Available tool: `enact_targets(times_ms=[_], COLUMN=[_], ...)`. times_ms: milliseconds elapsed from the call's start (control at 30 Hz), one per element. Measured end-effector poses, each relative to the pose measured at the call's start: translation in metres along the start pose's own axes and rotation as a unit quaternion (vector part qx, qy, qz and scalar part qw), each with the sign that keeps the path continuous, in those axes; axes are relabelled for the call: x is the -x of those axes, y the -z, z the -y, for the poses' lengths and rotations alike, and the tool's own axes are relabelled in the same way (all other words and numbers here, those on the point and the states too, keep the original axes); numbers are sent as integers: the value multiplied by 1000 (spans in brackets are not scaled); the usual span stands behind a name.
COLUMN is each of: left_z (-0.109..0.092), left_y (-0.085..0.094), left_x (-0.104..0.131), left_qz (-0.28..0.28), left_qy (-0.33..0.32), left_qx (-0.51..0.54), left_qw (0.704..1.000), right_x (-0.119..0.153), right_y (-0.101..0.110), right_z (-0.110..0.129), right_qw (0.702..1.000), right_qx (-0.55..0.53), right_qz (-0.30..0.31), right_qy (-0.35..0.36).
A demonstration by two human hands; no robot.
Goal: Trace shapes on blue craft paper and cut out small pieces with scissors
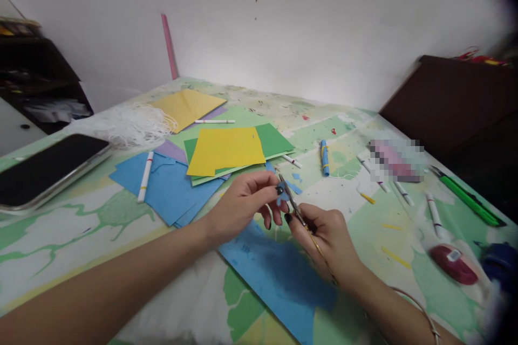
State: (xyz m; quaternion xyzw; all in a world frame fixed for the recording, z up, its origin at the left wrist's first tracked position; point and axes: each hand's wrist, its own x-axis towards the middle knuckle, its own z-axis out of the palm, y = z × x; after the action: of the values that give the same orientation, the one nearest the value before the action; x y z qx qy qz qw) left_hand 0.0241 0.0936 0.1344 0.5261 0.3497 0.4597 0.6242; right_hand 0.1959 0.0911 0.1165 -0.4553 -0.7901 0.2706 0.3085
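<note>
Between the thumb and fingers of my left hand (253, 197) is a small cut piece of blue paper (283, 193). My right hand (329, 240) grips a pair of scissors (297, 209), whose blades point up and away at the edge of that piece. Whether the blades are apart is hard to make out. Below both hands lies a large blue sheet (279, 269) with a cut-out corner. Small blue scraps (294, 187) are scattered just beyond the scissors.
Yellow paper (226, 151), green paper (275, 139) and blue sheets (174, 188) lie at centre left. White string (129, 124) and a phone (52, 167) are on the left. Markers (434, 215), a green cutter (469, 199) and a dark red oval object (453, 264) lie right.
</note>
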Motion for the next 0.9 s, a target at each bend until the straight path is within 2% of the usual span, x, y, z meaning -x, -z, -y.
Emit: enact_targets(times_ms=[533, 900], left_z=[-4, -8], left_y=[9, 12], left_x=[-3, -4], left_qz=[37, 3], left_qy=[4, 4], left_qx=[-29, -50], left_qw=[999, 999], right_x=[-4, -4], right_y=[6, 13], right_z=[0, -5], right_qw=[999, 998], right_qx=[25, 40], right_qz=[9, 33], right_qy=[36, 32])
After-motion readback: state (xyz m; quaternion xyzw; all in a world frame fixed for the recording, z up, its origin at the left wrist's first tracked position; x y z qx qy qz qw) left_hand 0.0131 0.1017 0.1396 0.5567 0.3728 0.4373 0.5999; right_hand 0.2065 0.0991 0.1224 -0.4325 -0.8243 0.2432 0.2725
